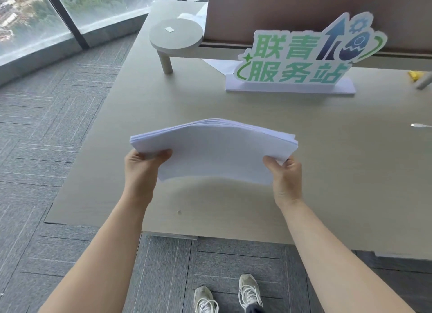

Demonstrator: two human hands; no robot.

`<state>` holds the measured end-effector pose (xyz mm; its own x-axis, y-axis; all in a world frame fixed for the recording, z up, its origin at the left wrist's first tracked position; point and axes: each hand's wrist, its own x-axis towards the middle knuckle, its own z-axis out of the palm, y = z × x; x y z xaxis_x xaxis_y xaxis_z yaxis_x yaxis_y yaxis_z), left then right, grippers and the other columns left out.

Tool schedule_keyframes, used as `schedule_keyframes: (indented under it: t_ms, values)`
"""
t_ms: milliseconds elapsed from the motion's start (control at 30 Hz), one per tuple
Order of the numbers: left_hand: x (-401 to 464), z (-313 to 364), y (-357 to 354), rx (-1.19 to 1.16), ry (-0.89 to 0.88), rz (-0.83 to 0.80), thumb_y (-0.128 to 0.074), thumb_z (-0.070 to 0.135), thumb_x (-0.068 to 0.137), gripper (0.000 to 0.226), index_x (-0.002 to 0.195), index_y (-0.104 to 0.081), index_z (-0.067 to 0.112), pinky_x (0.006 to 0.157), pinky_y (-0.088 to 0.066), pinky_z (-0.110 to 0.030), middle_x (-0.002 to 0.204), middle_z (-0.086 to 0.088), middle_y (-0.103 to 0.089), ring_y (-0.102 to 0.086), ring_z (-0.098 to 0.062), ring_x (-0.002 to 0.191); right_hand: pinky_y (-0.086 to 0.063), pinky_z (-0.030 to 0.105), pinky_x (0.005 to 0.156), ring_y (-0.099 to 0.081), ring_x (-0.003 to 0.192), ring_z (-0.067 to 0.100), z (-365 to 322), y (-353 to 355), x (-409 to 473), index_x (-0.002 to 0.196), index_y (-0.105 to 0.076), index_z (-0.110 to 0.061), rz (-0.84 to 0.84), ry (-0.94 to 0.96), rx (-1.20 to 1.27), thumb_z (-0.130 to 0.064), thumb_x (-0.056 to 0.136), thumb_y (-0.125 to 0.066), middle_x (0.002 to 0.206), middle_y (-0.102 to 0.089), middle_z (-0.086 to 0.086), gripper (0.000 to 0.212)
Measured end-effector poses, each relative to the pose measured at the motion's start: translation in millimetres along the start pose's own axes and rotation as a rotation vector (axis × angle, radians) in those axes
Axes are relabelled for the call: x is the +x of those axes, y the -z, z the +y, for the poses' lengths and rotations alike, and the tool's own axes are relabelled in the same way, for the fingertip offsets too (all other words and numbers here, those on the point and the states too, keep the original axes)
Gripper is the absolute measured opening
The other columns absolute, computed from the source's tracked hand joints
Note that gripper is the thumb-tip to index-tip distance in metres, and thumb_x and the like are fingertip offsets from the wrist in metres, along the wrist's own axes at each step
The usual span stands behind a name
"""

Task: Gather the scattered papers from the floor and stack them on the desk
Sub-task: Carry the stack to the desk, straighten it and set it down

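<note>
Office, likely high-rise. Evidence: grey carpet tiles, floor-to-ceiling window over treetops and rooftops, pale laminate surface with brown divider panel, standing cut-out sign in Chinese characters.

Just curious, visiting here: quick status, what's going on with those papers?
Left hand and right hand both grip the paper stack. Stack held above the desk, not down yet. Nothing blocking below.
</note>
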<state>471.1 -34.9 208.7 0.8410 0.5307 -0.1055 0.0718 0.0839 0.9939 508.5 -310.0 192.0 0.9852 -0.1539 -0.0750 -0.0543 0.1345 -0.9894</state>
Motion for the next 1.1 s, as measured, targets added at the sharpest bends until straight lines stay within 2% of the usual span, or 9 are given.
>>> schedule_keyframes:
  t_ms: [100, 200, 300, 400, 533, 700, 867, 1000, 1100]
  values:
    - [6, -3, 5, 0.019, -0.006, -0.087, -0.074, 0.003, 0.069, 0.023, 0.084, -0.074, 0.020, 0.069, -0.050, -0.016, 0.079, 0.013, -0.075, -0.067, -0.002, 0.074, -0.048, 0.017, 0.068, -0.066, 0.076, 0.006, 0, 4, 3, 0.081, -0.072, -0.014, -0.026, -0.013, -0.020, 0.002, 0.078, -0.062, 0.076, -0.072, -0.012, 0.019]
    - [4, -19, 7, 0.086, 0.089, -0.159, -0.077, 0.000, 0.067, 0.038, 0.100, -0.068, 0.016, 0.071, -0.050, -0.016, 0.089, 0.006, -0.074, -0.069, -0.004, 0.080, -0.046, 0.012, 0.060, -0.064, 0.066, -0.001, 15, 6, -3, 0.065, -0.074, -0.021, -0.064, -0.112, -0.093, 0.006, 0.077, -0.063, 0.066, -0.070, -0.016, 0.032]
    - [3, -27, 4, 0.099, 0.137, -0.102, -0.076, -0.006, 0.071, 0.032, 0.089, -0.069, 0.020, 0.066, -0.048, -0.014, 0.074, 0.014, -0.072, -0.065, 0.001, 0.069, -0.044, 0.012, 0.056, -0.062, 0.063, -0.003, 24, 5, -3, 0.064, -0.072, -0.021, -0.037, -0.160, -0.111, 0.007, 0.076, -0.062, 0.063, -0.068, -0.018, 0.032]
    - [6, -24, 1, 0.056, 0.142, -0.070, -0.077, 0.001, 0.064, 0.026, 0.081, -0.070, 0.019, 0.066, -0.046, -0.022, 0.069, 0.011, -0.069, -0.061, -0.011, 0.071, -0.042, 0.017, 0.056, -0.058, 0.062, 0.002, 22, 2, 5, 0.057, -0.072, -0.022, 0.019, -0.156, -0.089, 0.014, 0.079, -0.057, 0.061, -0.065, -0.015, 0.044]
    - [8, -27, 10, -0.004, 0.140, -0.104, -0.074, 0.007, 0.061, 0.028, 0.086, -0.070, 0.017, 0.068, -0.050, -0.021, 0.075, 0.012, -0.073, -0.065, -0.008, 0.074, -0.044, 0.016, 0.060, -0.060, 0.062, 0.001, 21, 2, 8, 0.061, -0.069, -0.018, 0.021, -0.148, -0.122, 0.013, 0.080, -0.058, 0.061, -0.068, -0.015, 0.037]
    - [6, -45, 16, 0.103, 0.227, -0.165, -0.079, 0.011, 0.060, 0.034, 0.092, -0.072, 0.018, 0.082, -0.052, -0.034, 0.091, -0.001, -0.074, -0.067, -0.018, 0.089, -0.047, 0.017, 0.069, -0.066, 0.070, -0.005, 41, 3, -5, 0.079, -0.072, -0.017, -0.048, -0.261, -0.228, 0.004, 0.083, -0.065, 0.070, -0.073, -0.018, 0.022]
    - [10, -46, 5, 0.160, 0.225, -0.096, -0.079, 0.001, 0.072, 0.015, 0.074, -0.071, 0.013, 0.072, -0.048, -0.031, 0.069, 0.010, -0.071, -0.062, -0.012, 0.071, -0.047, 0.021, 0.067, -0.066, 0.068, -0.005, 42, -3, -7, 0.084, -0.074, -0.022, 0.027, -0.290, -0.219, -0.009, 0.087, -0.068, 0.074, -0.074, -0.018, 0.015]
    - [16, -36, 1, 0.207, 0.116, -0.089, -0.075, 0.008, 0.075, 0.021, 0.071, -0.062, -0.008, 0.067, -0.041, -0.034, 0.073, -0.005, -0.058, -0.050, -0.019, 0.068, -0.050, 0.026, 0.073, -0.068, 0.078, 0.007, 27, -11, 1, 0.086, -0.072, -0.022, 0.077, -0.241, -0.217, -0.008, 0.087, -0.068, 0.086, -0.074, -0.009, 0.015]
    - [20, -19, -4, 0.207, 0.091, -0.092, -0.072, 0.013, 0.073, 0.018, 0.070, -0.062, -0.002, 0.065, -0.041, -0.033, 0.071, -0.004, -0.056, -0.047, -0.019, 0.067, -0.052, 0.029, 0.069, -0.067, 0.076, 0.014, 5, -12, 12, 0.084, -0.071, -0.019, 0.078, -0.172, -0.213, -0.006, 0.084, -0.067, 0.085, -0.073, -0.004, 0.014]
